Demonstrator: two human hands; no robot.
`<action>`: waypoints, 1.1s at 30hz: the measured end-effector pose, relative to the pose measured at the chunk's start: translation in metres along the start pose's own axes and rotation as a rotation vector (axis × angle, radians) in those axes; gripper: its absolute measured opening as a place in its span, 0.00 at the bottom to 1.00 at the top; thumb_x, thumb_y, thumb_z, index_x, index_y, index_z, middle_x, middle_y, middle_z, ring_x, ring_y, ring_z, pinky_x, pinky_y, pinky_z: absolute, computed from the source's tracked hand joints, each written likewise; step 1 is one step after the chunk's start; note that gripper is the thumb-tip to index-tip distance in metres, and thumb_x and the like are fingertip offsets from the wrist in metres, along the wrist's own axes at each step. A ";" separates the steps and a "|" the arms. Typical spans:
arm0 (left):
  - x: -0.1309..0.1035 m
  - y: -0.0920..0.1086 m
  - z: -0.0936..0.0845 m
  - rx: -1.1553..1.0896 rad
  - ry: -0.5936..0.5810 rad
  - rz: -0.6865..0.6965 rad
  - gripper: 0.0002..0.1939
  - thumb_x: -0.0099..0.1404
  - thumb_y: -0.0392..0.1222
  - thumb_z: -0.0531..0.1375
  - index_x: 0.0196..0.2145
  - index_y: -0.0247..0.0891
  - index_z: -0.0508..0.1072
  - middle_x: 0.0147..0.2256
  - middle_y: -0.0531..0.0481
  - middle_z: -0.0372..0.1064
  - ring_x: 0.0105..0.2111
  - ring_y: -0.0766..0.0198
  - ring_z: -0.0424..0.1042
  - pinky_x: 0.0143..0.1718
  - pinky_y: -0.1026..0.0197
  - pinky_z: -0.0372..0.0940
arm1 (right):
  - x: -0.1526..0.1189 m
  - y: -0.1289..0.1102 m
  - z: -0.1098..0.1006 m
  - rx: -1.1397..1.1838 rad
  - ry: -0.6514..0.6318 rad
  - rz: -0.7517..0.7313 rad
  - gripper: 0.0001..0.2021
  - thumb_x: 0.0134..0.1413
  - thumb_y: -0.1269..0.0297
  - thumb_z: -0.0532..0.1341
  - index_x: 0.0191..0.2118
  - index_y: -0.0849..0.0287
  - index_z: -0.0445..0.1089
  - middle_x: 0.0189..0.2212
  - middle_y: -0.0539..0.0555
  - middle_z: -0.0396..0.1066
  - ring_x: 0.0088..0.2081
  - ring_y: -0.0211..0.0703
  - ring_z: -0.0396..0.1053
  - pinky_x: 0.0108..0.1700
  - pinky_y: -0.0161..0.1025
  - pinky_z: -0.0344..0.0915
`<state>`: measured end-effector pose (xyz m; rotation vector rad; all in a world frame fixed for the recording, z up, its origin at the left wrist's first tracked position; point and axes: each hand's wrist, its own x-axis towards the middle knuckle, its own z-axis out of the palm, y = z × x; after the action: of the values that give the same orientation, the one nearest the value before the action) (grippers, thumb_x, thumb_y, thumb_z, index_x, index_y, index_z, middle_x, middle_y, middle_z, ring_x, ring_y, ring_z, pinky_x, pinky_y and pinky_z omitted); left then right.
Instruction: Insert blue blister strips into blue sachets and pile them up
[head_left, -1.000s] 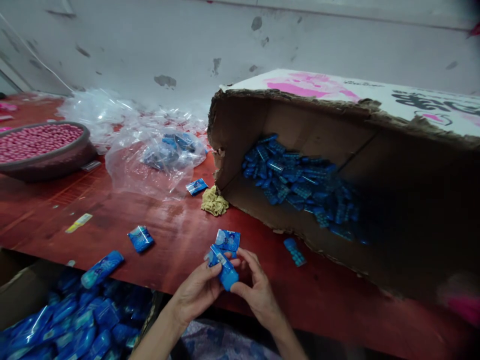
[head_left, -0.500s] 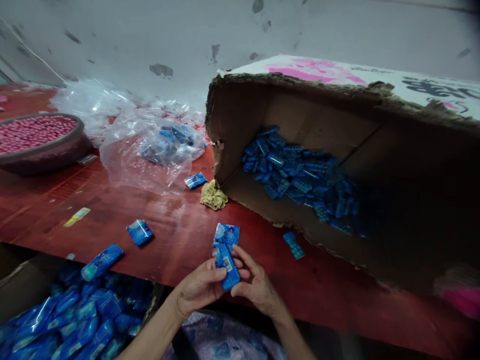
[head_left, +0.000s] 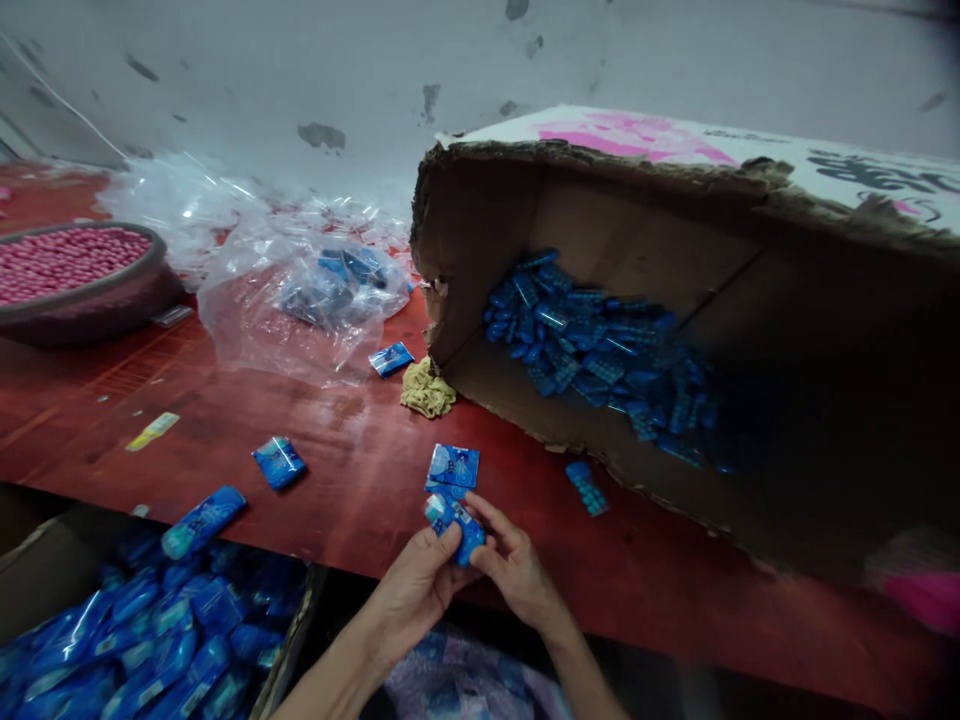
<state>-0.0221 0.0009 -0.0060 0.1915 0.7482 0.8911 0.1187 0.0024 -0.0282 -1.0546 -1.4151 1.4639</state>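
Note:
Both my hands are over the table's front edge, gripping one small blue candy pack [head_left: 465, 535] with a printed sleeve. My left hand [head_left: 416, 590] pinches it from the left with thumb on top. My right hand [head_left: 525, 585] closes on its right end, index finger stretched along the far side. Just beyond the pack lie flat blue printed sleeves [head_left: 452, 467] on the red table. To the right is an unsleeved blue pack [head_left: 587, 488] with bead-like contents showing. Over the table's edge at left lies a sleeved pack [head_left: 204, 522], and another flat blue sleeve [head_left: 279, 463] is nearby.
A torn-edged carton [head_left: 480, 375] on its side holds many unsleeved blue packs. Below left, a box holds a heap of sleeved packs [head_left: 172, 640]. Behind are a clear plastic bag [head_left: 247, 330], a basin [head_left: 112, 305] of pink pellets, and a crumpled yellow cloth [head_left: 427, 388].
The pack has been turned in my hands: its barcode side faced up before, and now its printed side shows more. My left hand has shifted slightly right. The surrounding things stay put.

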 end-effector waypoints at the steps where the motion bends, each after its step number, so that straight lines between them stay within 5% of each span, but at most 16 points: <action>1: 0.000 0.001 0.002 0.005 -0.011 0.005 0.08 0.57 0.39 0.59 0.33 0.33 0.75 0.32 0.46 0.75 0.33 0.64 0.72 0.40 0.61 0.64 | 0.000 0.000 0.000 0.051 -0.004 0.014 0.27 0.49 0.52 0.59 0.55 0.50 0.58 0.49 0.52 0.67 0.48 0.46 0.66 0.50 0.43 0.61; 9: -0.002 0.004 -0.002 0.025 0.003 0.015 0.10 0.55 0.39 0.60 0.36 0.34 0.74 0.33 0.46 0.75 0.34 0.62 0.72 0.42 0.59 0.63 | 0.006 0.002 0.005 0.340 -0.059 0.066 0.30 0.42 0.52 0.64 0.54 0.46 0.59 0.49 0.51 0.66 0.45 0.44 0.67 0.45 0.42 0.65; 17: 0.002 -0.006 0.004 0.003 0.123 0.039 0.12 0.51 0.43 0.63 0.34 0.35 0.74 0.28 0.49 0.74 0.29 0.66 0.72 0.36 0.63 0.65 | 0.001 0.006 0.007 0.223 0.000 0.043 0.31 0.43 0.48 0.62 0.55 0.50 0.58 0.47 0.53 0.67 0.44 0.45 0.67 0.45 0.39 0.64; 24: -0.001 -0.003 -0.001 -0.011 -0.059 0.032 0.10 0.59 0.41 0.56 0.35 0.34 0.74 0.31 0.47 0.75 0.35 0.62 0.72 0.45 0.57 0.61 | 0.003 0.007 0.008 0.150 0.042 0.036 0.24 0.52 0.52 0.57 0.54 0.50 0.59 0.49 0.51 0.67 0.46 0.43 0.66 0.48 0.37 0.62; 33: -0.004 -0.007 0.006 0.014 -0.030 0.037 0.10 0.59 0.41 0.56 0.33 0.33 0.74 0.31 0.47 0.75 0.34 0.62 0.73 0.43 0.58 0.63 | -0.001 0.008 0.011 0.144 0.072 0.033 0.30 0.48 0.42 0.53 0.55 0.51 0.59 0.50 0.54 0.65 0.50 0.48 0.63 0.52 0.42 0.58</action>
<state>-0.0152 -0.0063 -0.0026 0.2312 0.7250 0.9161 0.1088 -0.0025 -0.0361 -1.0345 -1.2280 1.5124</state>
